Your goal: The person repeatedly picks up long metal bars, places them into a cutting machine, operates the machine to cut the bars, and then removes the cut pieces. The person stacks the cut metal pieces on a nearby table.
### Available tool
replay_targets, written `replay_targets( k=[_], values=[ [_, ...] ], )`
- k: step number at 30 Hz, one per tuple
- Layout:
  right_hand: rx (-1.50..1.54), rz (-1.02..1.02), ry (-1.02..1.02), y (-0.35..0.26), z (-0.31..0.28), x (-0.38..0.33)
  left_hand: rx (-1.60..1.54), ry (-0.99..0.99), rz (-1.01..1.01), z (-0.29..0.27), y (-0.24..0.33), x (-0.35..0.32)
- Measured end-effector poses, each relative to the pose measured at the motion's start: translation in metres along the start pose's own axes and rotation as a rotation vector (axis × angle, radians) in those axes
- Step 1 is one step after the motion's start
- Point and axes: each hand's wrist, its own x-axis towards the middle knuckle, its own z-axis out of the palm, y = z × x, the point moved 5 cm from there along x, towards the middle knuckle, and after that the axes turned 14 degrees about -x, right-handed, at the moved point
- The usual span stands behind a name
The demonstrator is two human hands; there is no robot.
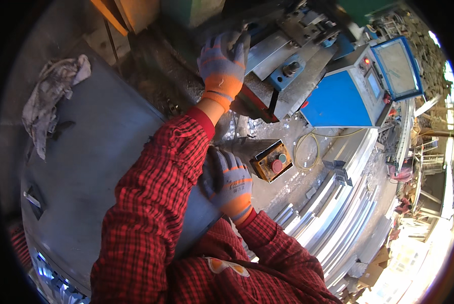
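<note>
My left hand (221, 68), in a grey glove with an orange cuff, reaches forward to the near-left side of the metal machine bed (300, 76). Its fingers are bent together around something dark that I cannot make out. Closer to me, my right hand (230, 183) wears a matching glove and lies at the right edge of the grey metal tabletop (110, 152), partly behind my left forearm. Its fingers look stretched and slightly apart, with nothing seen in them. Just right of this hand stands a yellow-and-black button box (271, 161) with a red and a green button.
A blue control cabinet (338, 99) with a small screen and lit red lamp stands beyond the machine. Long metal profiles (333, 218) lie in a stack at the right. A yellow cable (308, 152) loops across the floor. A dirty rag (54, 96) lies on the tabletop's far left.
</note>
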Motion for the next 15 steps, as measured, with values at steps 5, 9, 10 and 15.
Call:
replay_targets(
  k=[5,9,10,15],
  values=[
    [-0.006,0.02,0.096,0.007,-0.001,0.0,0.1,-0.215,-0.031,0.002,0.002,0.003],
    [0.002,0.034,0.069,0.008,-0.004,-0.001,0.03,-0.491,0.136,-0.032,0.014,-0.009],
    [0.017,0.031,0.055,0.005,-0.005,0.0,0.01,-0.515,0.19,-0.045,0.014,-0.015],
    [0.107,-0.053,0.09,0.004,0.005,-0.002,0.298,-0.745,-0.008,-0.076,0.008,-0.025]
  ],
)
